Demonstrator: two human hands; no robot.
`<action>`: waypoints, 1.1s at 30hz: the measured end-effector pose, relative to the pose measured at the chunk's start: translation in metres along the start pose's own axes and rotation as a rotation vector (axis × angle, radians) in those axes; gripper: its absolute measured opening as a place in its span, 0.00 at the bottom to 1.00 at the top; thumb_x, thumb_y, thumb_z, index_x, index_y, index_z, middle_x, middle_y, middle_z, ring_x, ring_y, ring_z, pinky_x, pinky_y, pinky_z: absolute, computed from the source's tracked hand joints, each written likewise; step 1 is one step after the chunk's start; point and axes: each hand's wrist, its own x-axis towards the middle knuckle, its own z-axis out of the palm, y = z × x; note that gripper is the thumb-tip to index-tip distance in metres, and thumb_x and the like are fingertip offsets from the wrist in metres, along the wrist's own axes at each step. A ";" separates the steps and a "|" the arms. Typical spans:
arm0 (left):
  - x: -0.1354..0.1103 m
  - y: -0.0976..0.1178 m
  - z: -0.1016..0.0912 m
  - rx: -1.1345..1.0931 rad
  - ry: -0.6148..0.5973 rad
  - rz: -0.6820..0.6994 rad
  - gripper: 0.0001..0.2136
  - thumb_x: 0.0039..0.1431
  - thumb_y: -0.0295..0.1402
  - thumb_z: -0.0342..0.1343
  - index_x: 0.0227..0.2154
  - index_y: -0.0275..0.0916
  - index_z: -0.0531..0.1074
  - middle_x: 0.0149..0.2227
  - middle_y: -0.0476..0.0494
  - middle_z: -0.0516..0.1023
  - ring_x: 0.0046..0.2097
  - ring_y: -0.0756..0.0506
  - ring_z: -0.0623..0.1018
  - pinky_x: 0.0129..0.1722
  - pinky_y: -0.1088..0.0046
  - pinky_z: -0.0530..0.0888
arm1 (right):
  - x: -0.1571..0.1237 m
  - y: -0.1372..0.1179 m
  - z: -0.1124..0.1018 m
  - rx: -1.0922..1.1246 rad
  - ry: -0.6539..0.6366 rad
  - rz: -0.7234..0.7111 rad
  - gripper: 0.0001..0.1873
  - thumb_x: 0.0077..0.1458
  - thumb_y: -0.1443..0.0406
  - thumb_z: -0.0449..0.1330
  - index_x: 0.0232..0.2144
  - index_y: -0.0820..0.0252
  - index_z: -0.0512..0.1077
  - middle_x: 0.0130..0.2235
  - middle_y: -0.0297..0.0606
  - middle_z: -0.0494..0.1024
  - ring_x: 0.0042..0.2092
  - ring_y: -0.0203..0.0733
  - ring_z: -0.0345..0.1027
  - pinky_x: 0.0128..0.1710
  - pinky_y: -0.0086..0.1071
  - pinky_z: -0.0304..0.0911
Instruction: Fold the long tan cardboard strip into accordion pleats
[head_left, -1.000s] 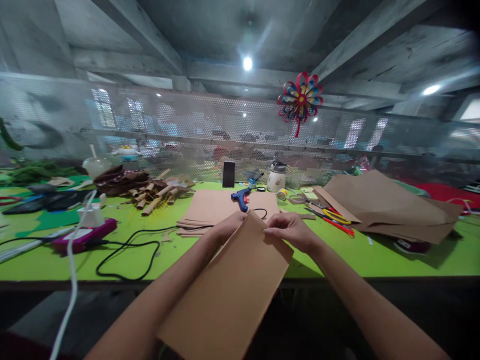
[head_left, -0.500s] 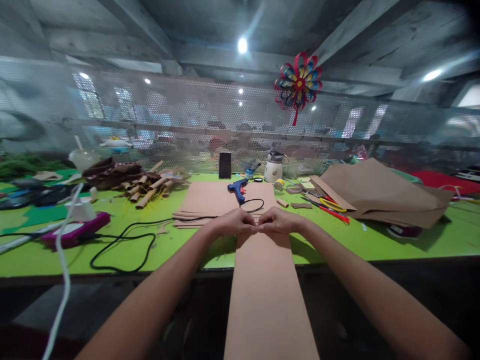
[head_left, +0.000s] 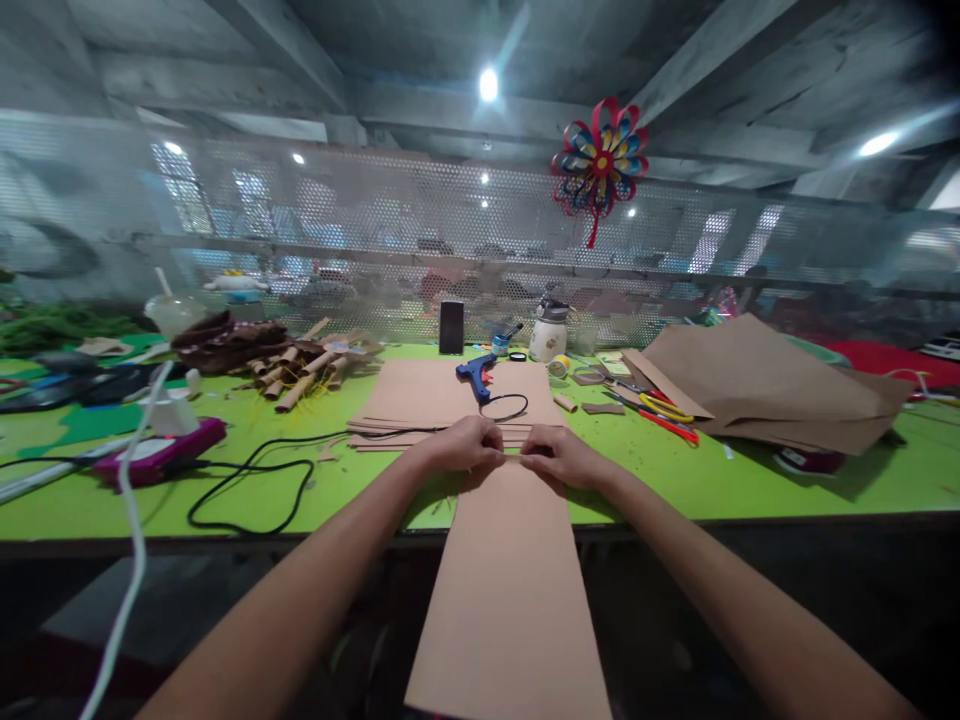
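The left hand [head_left: 463,445] and the right hand [head_left: 562,457] are pinching the far edge of a long brown sheet [head_left: 514,590] — thumbs and fingers closing on it from either side, the two sets of fingertips nearly meeting in the middle. The sheet is lying between the forearms, its far end resting over the front of the green table [head_left: 780,490] and the rest reaching past the table's edge toward the person.

Just beyond the hands, a stack of brown paper [head_left: 405,385] is lying flat, with a blue glue gun [head_left: 475,378] resting on top of it. A black cord [head_left: 251,465] is looping across the table on the left, near a purple power strip [head_left: 169,452]. Farther back, a dark phone [head_left: 451,328] is standing upright, and a bottle [head_left: 549,335] is standing to its right. Scissors with yellow handles [head_left: 666,408] are lying to the right of the stack — beside a pile of larger brown sheets [head_left: 757,385].
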 end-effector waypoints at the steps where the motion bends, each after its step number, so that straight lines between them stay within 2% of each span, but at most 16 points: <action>1: -0.001 0.001 0.000 0.001 -0.001 -0.008 0.07 0.47 0.33 0.53 0.26 0.34 0.73 0.25 0.47 0.72 0.28 0.50 0.69 0.26 0.76 0.63 | 0.000 0.000 0.001 -0.023 0.008 -0.020 0.06 0.53 0.65 0.58 0.29 0.62 0.73 0.30 0.37 0.72 0.33 0.37 0.64 0.35 0.30 0.59; 7: -0.004 0.006 -0.001 0.015 -0.031 0.001 0.07 0.49 0.30 0.51 0.28 0.35 0.73 0.22 0.49 0.72 0.25 0.51 0.69 0.25 0.78 0.62 | -0.001 0.006 0.004 -0.132 0.026 -0.109 0.03 0.53 0.68 0.57 0.29 0.63 0.70 0.30 0.37 0.71 0.32 0.36 0.61 0.33 0.29 0.56; 15: -0.003 0.011 -0.005 0.316 -0.022 0.101 0.08 0.46 0.25 0.51 0.26 0.36 0.76 0.24 0.47 0.72 0.27 0.50 0.68 0.27 0.77 0.61 | -0.002 0.009 0.002 -0.170 -0.002 -0.154 0.03 0.54 0.70 0.57 0.28 0.63 0.69 0.31 0.37 0.70 0.33 0.37 0.61 0.34 0.29 0.56; 19: -0.002 0.008 -0.007 0.360 -0.042 0.169 0.10 0.46 0.23 0.51 0.28 0.36 0.77 0.26 0.47 0.73 0.28 0.50 0.68 0.28 0.78 0.62 | -0.005 0.010 0.004 -0.179 0.027 -0.169 0.03 0.54 0.70 0.57 0.28 0.63 0.68 0.31 0.37 0.68 0.34 0.37 0.60 0.34 0.29 0.56; 27: -0.012 0.001 -0.006 0.320 -0.010 0.240 0.12 0.51 0.22 0.49 0.33 0.36 0.76 0.29 0.45 0.71 0.31 0.50 0.69 0.30 0.78 0.64 | -0.016 0.014 0.000 -0.213 0.062 -0.178 0.04 0.53 0.72 0.56 0.26 0.63 0.66 0.31 0.37 0.66 0.33 0.37 0.58 0.32 0.29 0.55; 33: -0.027 0.003 -0.006 0.328 0.028 0.280 0.11 0.59 0.29 0.47 0.36 0.37 0.75 0.30 0.46 0.67 0.30 0.51 0.67 0.30 0.77 0.63 | -0.017 0.016 -0.003 -0.202 0.043 -0.170 0.04 0.53 0.73 0.55 0.28 0.63 0.66 0.31 0.37 0.66 0.33 0.36 0.58 0.33 0.29 0.55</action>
